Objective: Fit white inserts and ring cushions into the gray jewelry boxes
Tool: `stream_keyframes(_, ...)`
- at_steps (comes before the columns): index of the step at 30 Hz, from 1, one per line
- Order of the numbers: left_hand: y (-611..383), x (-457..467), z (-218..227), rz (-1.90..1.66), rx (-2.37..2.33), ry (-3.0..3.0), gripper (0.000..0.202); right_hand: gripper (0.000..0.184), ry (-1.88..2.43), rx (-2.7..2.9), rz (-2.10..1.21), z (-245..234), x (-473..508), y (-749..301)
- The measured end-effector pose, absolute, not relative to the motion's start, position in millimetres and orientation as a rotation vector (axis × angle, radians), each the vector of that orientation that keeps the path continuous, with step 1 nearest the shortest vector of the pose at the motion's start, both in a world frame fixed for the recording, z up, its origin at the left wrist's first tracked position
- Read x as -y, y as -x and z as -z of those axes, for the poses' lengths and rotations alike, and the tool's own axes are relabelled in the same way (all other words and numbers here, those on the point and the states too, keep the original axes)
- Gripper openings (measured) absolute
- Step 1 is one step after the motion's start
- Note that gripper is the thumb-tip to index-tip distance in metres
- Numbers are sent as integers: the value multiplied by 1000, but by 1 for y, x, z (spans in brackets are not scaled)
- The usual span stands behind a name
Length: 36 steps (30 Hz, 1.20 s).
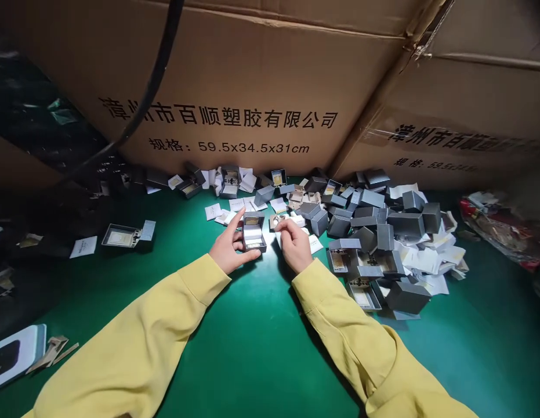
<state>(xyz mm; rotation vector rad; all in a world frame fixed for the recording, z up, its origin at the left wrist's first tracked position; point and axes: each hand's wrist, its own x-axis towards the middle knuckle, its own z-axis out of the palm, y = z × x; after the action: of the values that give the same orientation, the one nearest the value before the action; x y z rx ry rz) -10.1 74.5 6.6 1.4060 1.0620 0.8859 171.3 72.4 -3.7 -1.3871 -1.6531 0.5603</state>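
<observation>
One open gray box point(254, 233) gripped in left fingers point(235, 225); right fingers point(289, 230) curled, grasp unclear.

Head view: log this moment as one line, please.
left hand: holds open box | right hand: curled, grasp unclear | box pile: right of hands

Loose yellow sleeves point(134, 339) with wide cuffs point(205, 280)

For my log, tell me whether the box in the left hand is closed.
No, the box in the left hand stands open, its pale inside showing.
</observation>
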Motion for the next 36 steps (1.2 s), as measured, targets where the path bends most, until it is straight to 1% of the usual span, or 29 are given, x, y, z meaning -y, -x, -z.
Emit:
stream_keyframes(4, 9, -74, -4, -962, -1152, -1531, 103, 30, 1319, 1998, -404, -3, -69, -172)
stream_keyframes(9, 8, -74, -3, -888, -1212, -1632, 99, 34, 1356, 2237, -317, -9, -63, -167)
stream_keyframes(14, 9, -74, -4, -818, -1252, -1682, 100, 39, 1524, 2314, -370, -9, -64, -166)
stream_keyframes(18, 10, -73, -5, -761, -1256, -1753, 100, 41, 1557, 2337, -367, -8, -64, -166)
stream_keyframes(22, 11, -71, -5, -762, -1261, -1782, 100, 43, 1539, 2370, -350, -9, -63, -165)
stream_keyframes(27, 13, -69, -4, -767, -1269, -1778, 100, 43, 1639, 2427, -391, -20, -60, -160)
stream_keyframes(32, 15, -70, 0, -795, -1202, -1803, 101, 48, 1746, 2535, -402, -31, -56, -153)
stream_keyframes(36, 16, -73, 2, -813, -1135, -1776, 104, 51, 1763, 2541, -369, -31, -55, -151)
